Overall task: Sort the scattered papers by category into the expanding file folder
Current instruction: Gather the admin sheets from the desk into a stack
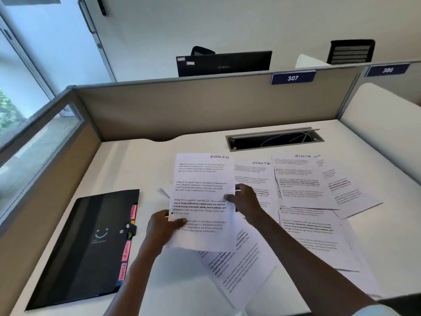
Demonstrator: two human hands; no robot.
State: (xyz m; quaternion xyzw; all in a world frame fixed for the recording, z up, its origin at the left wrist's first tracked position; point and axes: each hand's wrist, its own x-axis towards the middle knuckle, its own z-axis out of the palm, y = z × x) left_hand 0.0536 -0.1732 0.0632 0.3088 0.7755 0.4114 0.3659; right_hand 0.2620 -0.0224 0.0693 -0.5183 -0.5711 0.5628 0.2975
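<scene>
A printed sheet headed ADMIN (202,179) is lifted above the white desk (141,169). My left hand (163,229) grips its lower left edge, thumb on top. My right hand (245,200) pinches its right edge. Under and to the right lie several scattered printed sheets; one is headed SPORTS (255,176) and another (300,179) carries a similar handwritten heading. The black expanding file folder (88,245) lies closed at the left of the desk, with pink tab labels (126,250) sticking out along its right side.
Grey cubicle partitions (205,106) wall the desk at the back and left. An open cable slot (273,139) sits at the desk's far side. A monitor (224,62) shows beyond the back partition. A white divider (382,124) stands at the right.
</scene>
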